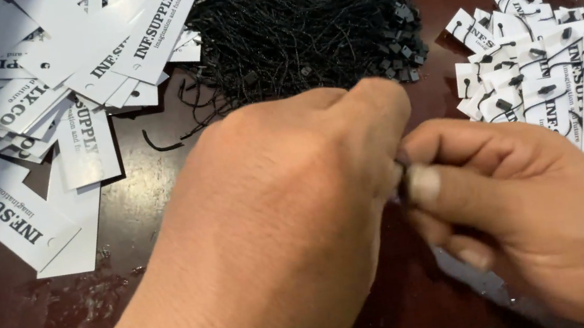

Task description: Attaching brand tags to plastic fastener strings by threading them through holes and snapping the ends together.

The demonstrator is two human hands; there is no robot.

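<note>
We work over a dark red-brown table (pixel 165 226) whose near edge shows as a pale strip at the bottom left. The largest heap on it is the loose pile of white card tags (pixel 36 107) spread across the upper left, several overhanging one another and running out of view at the left edge. Next in size is the tangle of black string loops (pixel 296 20) at the top centre, just beside that pile. On the right lies a smaller, tidier batch of strung tags (pixel 550 70) (each already carries a black loop and fastener), reaching to the right edge of view.

Between the heaps, a bare patch of table stays open around the hands, widest toward the lower left.

Our left hand (pixel 278 226) comes in from the bottom and fills the middle, its back toward us, fingers curled together at the tip. Our right hand (pixel 532 215) meets it from the right, thumb and forefinger pinched together. Where the two hands touch, they nip a small black string end (pixel 401 172), held above the table, mostly hidden by the fingers.
</note>
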